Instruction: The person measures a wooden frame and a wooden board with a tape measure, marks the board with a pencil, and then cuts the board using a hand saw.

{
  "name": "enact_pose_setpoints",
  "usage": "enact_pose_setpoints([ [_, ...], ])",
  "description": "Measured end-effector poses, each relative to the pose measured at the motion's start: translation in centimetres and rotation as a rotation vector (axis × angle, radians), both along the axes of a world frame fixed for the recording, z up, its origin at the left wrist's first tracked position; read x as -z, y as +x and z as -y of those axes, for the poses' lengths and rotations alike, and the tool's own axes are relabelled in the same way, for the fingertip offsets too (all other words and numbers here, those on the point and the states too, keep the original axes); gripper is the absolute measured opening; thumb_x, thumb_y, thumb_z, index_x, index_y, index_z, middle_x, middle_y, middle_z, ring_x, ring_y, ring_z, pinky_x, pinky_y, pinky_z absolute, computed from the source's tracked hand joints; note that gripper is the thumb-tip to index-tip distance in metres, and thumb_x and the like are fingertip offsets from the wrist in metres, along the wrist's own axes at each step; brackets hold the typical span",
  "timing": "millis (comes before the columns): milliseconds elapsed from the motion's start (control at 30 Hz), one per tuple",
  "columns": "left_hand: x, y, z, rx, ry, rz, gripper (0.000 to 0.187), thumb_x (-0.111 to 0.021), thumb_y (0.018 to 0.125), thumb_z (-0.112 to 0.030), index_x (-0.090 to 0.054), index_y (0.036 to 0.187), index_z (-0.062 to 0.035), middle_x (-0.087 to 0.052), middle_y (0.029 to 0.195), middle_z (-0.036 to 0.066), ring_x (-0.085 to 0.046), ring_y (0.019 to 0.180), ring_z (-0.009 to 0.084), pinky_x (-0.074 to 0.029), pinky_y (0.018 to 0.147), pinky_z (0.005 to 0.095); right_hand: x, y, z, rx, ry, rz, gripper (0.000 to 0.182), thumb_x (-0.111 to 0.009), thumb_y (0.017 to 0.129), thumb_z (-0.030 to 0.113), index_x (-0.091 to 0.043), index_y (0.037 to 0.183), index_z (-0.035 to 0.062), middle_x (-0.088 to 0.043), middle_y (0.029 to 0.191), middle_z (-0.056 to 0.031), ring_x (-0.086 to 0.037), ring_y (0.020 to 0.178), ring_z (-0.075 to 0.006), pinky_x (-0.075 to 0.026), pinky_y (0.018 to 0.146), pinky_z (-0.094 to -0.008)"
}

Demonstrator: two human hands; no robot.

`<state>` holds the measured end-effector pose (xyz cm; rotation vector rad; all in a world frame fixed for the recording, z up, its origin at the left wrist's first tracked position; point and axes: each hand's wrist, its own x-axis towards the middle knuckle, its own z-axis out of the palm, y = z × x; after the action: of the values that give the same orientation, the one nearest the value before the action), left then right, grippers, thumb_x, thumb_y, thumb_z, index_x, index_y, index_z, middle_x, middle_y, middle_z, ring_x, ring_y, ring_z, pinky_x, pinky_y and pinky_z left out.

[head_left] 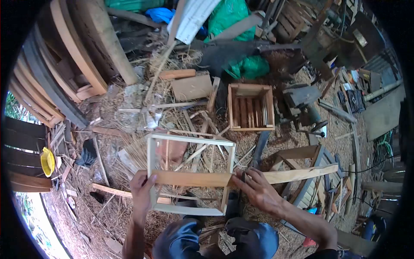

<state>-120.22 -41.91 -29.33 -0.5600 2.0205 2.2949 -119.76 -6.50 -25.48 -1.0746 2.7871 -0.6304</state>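
Observation:
A light wooden plank (194, 178) lies across a rectangular wooden frame (189, 212) in front of my knees. My left hand (142, 188) is closed round the plank's left end and the frame's left side, thumb on top. Over the plank, at the frame's right side, my right hand (258, 186) is closed with its fingertips pressed down. A thin, dark, pencil-like thing (243, 175) shows between those fingers; I cannot tell exactly what it is. Past the right hand, the plank's free end (306, 172) sticks out well to the right.
A slatted wooden crate (251, 129) stands ahead, beside a dark machine (302, 97). Curved wooden frames (79, 47) lean at the left. Another wooden frame (317, 172) lies under the plank's free end. Shavings and offcuts cover the ground; a yellow bowl (47, 162) sits far left.

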Motion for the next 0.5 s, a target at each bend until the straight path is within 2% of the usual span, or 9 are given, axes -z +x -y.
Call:
enact_pose_setpoints([
  [67,-0.1,1.1,0.4,-0.024,-0.044,0.040,0.013,-0.067,0.083,-0.005,-0.059,0.090,0.0012,-0.061,0.076,0.005,-0.056,0.064,0.0100,-0.045,0.058,0.0230,0.2,0.6,-0.1,-0.003,0.007,0.009,0.062,-0.064,0.068,0.002,-0.051,0.129,-0.0018,-0.052,0.127,-0.0212,-0.049,0.117,-0.0359,-0.040,0.101,-0.0516],
  [133,0.4,1.9,1.0,-0.022,-0.255,0.061,0.017,-0.070,0.079,-0.009,-0.060,0.089,0.0013,-0.061,0.075,0.005,-0.058,0.067,0.0110,-0.047,0.061,0.0249,-0.1,0.5,-0.3,-0.039,0.011,-0.042,0.060,-0.065,0.069,0.006,-0.053,0.127,-0.0017,-0.052,0.128,-0.0214,-0.051,0.116,-0.0356,-0.042,0.099,-0.0522],
  [167,1.0,2.5,2.0,0.020,-0.280,0.060,0.020,-0.072,0.077,-0.013,-0.061,0.087,0.0000,-0.062,0.077,0.005,-0.057,0.069,0.0114,-0.047,0.065,0.0272,-0.3,0.3,-0.4,-0.068,0.038,-0.062,0.055,-0.064,0.069,0.008,-0.056,0.123,-0.0017,-0.054,0.127,-0.0208,-0.054,0.114,-0.0347,-0.045,0.096,-0.0515],
  [200,1.1,2.5,1.5,0.025,-0.276,0.071,0.020,-0.072,0.077,-0.013,-0.061,0.087,0.0000,-0.062,0.077,0.005,-0.057,0.069,0.0114,-0.047,0.065,0.0272,-0.4,0.2,-0.4,-0.066,0.042,-0.050,0.055,-0.064,0.069,0.008,-0.056,0.123,-0.0017,-0.054,0.127,-0.0208,-0.054,0.114,-0.0347,-0.045,0.096,-0.0515],
  [267,1.2,2.8,0.7,-0.061,-0.144,-0.067,0.018,-0.071,0.078,-0.016,-0.062,0.085,-0.0017,-0.061,0.077,0.005,-0.055,0.068,0.0111,-0.045,0.066,0.0270,-0.5,0.3,-0.1,-0.086,0.041,-0.005,0.051,-0.063,0.070,0.008,-0.059,0.120,-0.0018,-0.056,0.123,-0.0207,-0.055,0.111,-0.0340,-0.048,0.093,-0.0503],
  [333,2.2,3.7,1.3,-0.046,-0.169,-0.073,0.021,-0.072,0.078,-0.019,-0.061,0.087,-0.0035,-0.060,0.078,0.004,-0.053,0.068,0.0109,-0.044,0.066,0.0269,-0.5,0.2,-0.2,-0.079,0.019,-0.007,0.049,-0.062,0.071,0.009,-0.060,0.118,-0.0015,-0.057,0.120,-0.0206,-0.058,0.107,-0.0331,-0.050,0.090,-0.0484],
  [400,2.6,4.2,1.4,-0.087,-0.172,-0.082,0.025,-0.074,0.077,-0.021,-0.058,0.087,-0.0045,-0.060,0.080,0.004,-0.054,0.072,0.0111,-0.045,0.068,0.0278,-0.4,0.4,-0.5,-0.129,0.096,0.015,0.051,-0.055,0.077,0.014,-0.054,0.127,-0.0001,-0.051,0.130,-0.0220,-0.052,0.115,-0.0321,-0.046,0.094,-0.0484],
  [467,2.6,4.4,1.3,-0.079,-0.139,-0.042,0.027,-0.074,0.077,-0.022,-0.056,0.087,-0.0056,-0.060,0.081,0.004,-0.054,0.075,0.0113,-0.045,0.069,0.0284,-0.3,0.3,-0.5,-0.134,0.105,0.011,0.052,-0.056,0.077,0.015,-0.054,0.127,0.0005,-0.053,0.129,-0.0213,-0.053,0.114,-0.0300,-0.048,0.092,-0.0472],
  [500,2.6,4.5,1.2,-0.096,-0.118,-0.032,0.027,-0.074,0.077,-0.022,-0.056,0.088,-0.0056,-0.060,0.082,0.004,-0.054,0.075,0.0113,-0.045,0.069,0.0285,-0.4,0.1,-0.4,-0.128,0.080,0.005,0.049,-0.059,0.074,0.014,-0.058,0.121,0.0006,-0.056,0.125,-0.0209,-0.056,0.109,-0.0308,-0.050,0.090,-0.0462],
])
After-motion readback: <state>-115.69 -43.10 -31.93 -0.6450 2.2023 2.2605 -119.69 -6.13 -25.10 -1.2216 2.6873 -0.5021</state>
